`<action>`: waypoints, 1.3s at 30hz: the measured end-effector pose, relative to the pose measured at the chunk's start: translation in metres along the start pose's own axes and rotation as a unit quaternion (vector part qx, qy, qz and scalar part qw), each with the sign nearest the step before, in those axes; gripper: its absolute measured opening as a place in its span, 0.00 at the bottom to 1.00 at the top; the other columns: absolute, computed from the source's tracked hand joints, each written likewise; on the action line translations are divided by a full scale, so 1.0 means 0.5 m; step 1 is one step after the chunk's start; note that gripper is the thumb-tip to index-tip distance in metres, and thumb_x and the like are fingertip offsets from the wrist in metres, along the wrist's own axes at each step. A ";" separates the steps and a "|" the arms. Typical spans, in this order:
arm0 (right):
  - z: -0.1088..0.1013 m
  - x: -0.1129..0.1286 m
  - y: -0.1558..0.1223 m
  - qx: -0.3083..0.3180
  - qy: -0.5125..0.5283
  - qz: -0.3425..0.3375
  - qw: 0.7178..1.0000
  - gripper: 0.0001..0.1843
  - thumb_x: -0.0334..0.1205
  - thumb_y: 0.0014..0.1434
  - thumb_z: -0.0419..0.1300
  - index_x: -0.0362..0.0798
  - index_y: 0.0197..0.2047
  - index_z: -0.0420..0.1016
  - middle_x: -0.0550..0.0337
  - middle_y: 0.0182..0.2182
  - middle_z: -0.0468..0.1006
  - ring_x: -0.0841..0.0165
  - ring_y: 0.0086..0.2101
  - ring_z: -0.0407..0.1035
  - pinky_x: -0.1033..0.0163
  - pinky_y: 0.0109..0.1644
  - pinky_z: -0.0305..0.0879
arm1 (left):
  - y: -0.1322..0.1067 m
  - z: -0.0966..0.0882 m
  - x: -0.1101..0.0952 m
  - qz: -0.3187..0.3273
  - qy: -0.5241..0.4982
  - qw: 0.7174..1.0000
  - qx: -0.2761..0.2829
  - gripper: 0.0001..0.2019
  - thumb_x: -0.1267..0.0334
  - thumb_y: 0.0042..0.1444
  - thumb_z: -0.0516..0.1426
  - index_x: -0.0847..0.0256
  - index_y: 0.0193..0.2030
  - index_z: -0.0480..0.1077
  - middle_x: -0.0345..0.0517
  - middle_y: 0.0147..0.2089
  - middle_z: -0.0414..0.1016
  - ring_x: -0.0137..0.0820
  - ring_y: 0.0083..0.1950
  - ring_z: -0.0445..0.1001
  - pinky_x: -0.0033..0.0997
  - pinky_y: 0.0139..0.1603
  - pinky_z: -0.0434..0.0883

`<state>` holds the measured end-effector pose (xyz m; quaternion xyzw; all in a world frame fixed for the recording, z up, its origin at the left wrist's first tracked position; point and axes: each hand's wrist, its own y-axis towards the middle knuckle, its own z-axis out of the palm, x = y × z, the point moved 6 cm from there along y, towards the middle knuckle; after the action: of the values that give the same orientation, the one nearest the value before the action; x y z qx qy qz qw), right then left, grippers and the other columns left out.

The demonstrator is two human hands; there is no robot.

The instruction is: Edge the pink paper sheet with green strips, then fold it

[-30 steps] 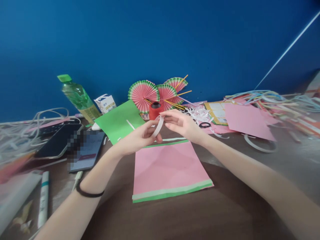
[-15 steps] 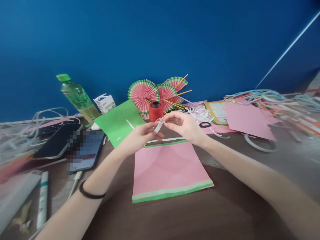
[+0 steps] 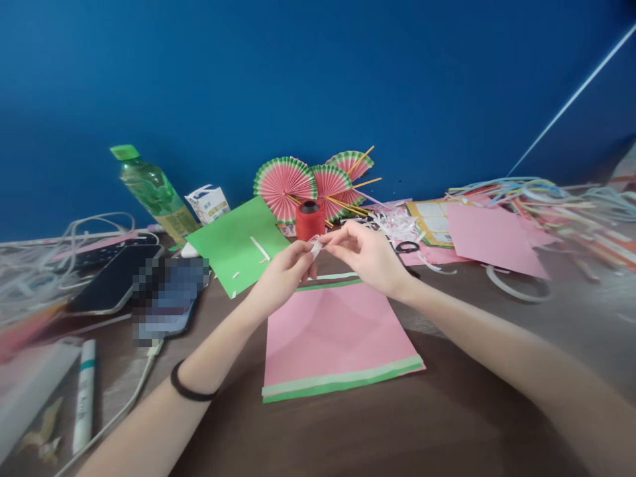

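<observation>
Both my hands meet above the far edge of a pink paper sheet [image 3: 334, 334] with pale green bands along its near and far edges. My left hand [image 3: 283, 273] and my right hand [image 3: 365, 255] pinch the same small crumpled white strip [image 3: 316, 247] between their fingertips. A red spool [image 3: 310, 220] stands just behind the hands. A green paper sheet [image 3: 237, 244] lies to the left of them.
Folded pink-and-green paper fans [image 3: 308, 185] lean at the blue wall. A green bottle [image 3: 155, 193], a small carton [image 3: 209, 203], two phones [image 3: 144, 288] and cables sit at left; a pen [image 3: 84, 395] lies near left. Pink paper [image 3: 489, 240], white scraps and coloured strips cover the right.
The long white strip held stretched between my hands has been gathered into a small crumpled piece, and my hands have drawn closer together.
</observation>
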<state>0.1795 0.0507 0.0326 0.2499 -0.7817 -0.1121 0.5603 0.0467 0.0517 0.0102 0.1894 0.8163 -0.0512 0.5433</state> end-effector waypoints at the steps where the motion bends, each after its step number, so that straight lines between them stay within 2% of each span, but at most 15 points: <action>1: 0.001 0.000 -0.001 0.001 0.001 0.000 1.000 0.04 0.38 0.55 0.55 0.47 0.30 0.65 0.55 0.40 0.77 0.67 0.39 0.72 0.59 0.44 0.66 | 0.000 0.000 0.000 0.005 0.010 1.000 -0.004 0.09 0.60 0.57 0.46 0.60 0.36 0.63 0.36 0.24 0.66 0.24 0.24 0.60 0.24 0.27 0.59; 5: 0.003 0.000 -0.004 0.006 -0.010 0.003 1.000 0.04 0.39 0.55 0.55 0.47 0.31 0.65 0.56 0.38 0.77 0.67 0.40 0.72 0.59 0.45 0.66 | 0.000 0.005 0.002 0.007 0.026 1.000 -0.004 0.09 0.59 0.57 0.46 0.60 0.35 0.63 0.36 0.23 0.66 0.24 0.23 0.60 0.24 0.26 0.59; 11: 0.003 -0.001 -0.006 0.007 -0.031 0.005 0.999 0.05 0.40 0.56 0.53 0.48 0.32 0.63 0.56 0.35 0.77 0.66 0.39 0.72 0.58 0.44 0.66 | -0.002 0.004 -0.003 -0.022 0.015 0.999 0.031 0.11 0.55 0.56 0.47 0.60 0.35 0.62 0.37 0.23 0.68 0.24 0.22 0.60 0.23 0.24 0.59; 16: 0.012 0.010 -0.013 0.024 -0.049 -0.014 0.998 0.03 0.38 0.58 0.52 0.49 0.32 0.62 0.55 0.39 0.77 0.65 0.42 0.71 0.58 0.45 0.66 | -0.006 -0.024 -0.025 -0.017 0.064 0.998 0.019 0.12 0.56 0.54 0.48 0.61 0.26 0.61 0.34 0.19 0.59 0.22 0.20 0.56 0.23 0.21 0.55; 20: 0.019 0.018 -0.019 0.036 -0.066 -0.032 0.997 0.03 0.35 0.58 0.50 0.49 0.32 0.60 0.54 0.38 0.77 0.65 0.43 0.71 0.61 0.42 0.67 | -0.007 -0.030 -0.029 -0.009 0.072 0.997 0.017 0.12 0.57 0.54 0.48 0.62 0.27 0.64 0.36 0.21 0.58 0.23 0.22 0.57 0.23 0.22 0.55; 23: 0.020 0.020 -0.022 0.034 -0.093 -0.044 0.994 0.04 0.34 0.58 0.50 0.49 0.31 0.59 0.54 0.37 0.77 0.65 0.42 0.72 0.62 0.40 0.67 | -0.005 -0.029 -0.022 -0.009 0.057 0.998 0.016 0.12 0.56 0.54 0.49 0.62 0.28 0.65 0.36 0.21 0.58 0.23 0.22 0.58 0.23 0.22 0.54; 30: 0.025 0.022 -0.027 0.020 -0.132 -0.069 0.989 0.03 0.35 0.59 0.48 0.49 0.33 0.58 0.54 0.38 0.78 0.65 0.42 0.72 0.64 0.37 0.67 | -0.005 -0.023 -0.014 -0.022 -0.011 1.000 -0.004 0.10 0.58 0.52 0.51 0.62 0.26 0.63 0.33 0.19 0.51 0.21 0.20 0.50 0.23 0.21 0.50; 39: 0.030 0.005 -0.032 0.004 -0.161 -0.070 0.984 0.05 0.39 0.61 0.46 0.49 0.34 0.58 0.52 0.42 0.76 0.63 0.43 0.71 0.62 0.38 0.67 | -0.008 -0.007 -0.010 -0.022 -0.059 0.997 -0.049 0.09 0.61 0.53 0.49 0.62 0.26 0.62 0.33 0.18 0.52 0.21 0.20 0.49 0.24 0.22 0.50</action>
<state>0.1693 0.0341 0.0221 0.2848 -0.8429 -0.1870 0.4165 0.0437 0.0479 0.0156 0.1414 0.7883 -0.0341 0.5979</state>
